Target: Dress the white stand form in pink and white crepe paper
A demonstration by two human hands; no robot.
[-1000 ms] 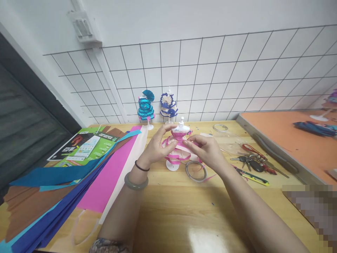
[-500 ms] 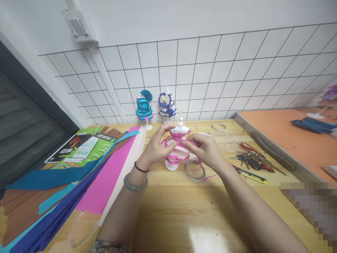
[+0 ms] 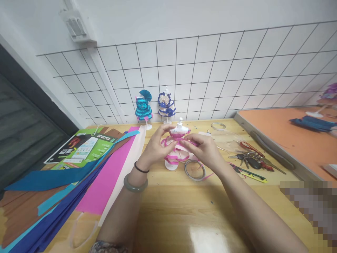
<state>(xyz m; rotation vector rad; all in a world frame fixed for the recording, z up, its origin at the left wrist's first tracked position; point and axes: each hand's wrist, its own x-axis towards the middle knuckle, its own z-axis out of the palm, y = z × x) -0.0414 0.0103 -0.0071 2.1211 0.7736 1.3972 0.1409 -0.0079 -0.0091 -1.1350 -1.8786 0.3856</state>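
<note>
A miniature dress form with a white top and a pink bodice stands upright on a round white base. Its tiered skirt is white with pink edging. My left hand is curled around the form's left side, with the thumb pressed at the waist. At the waist's right side, my right hand is closed in a pinch on a thin pink strip, mostly covered by the fingers. A round wire coil lies beside the base, with pink ribbon trailing by it.
Two dressed miniature forms, one turquoise and one blue-and-white, stand by the wall grid. Coloured crepe paper and a green booklet lie left. Keys and a yellow-black cutter lie right, near an orange surface.
The right fingers have shifted very slightly at the waist of the dress form. The left hand keeps its hold, and the view has moved a touch.
</note>
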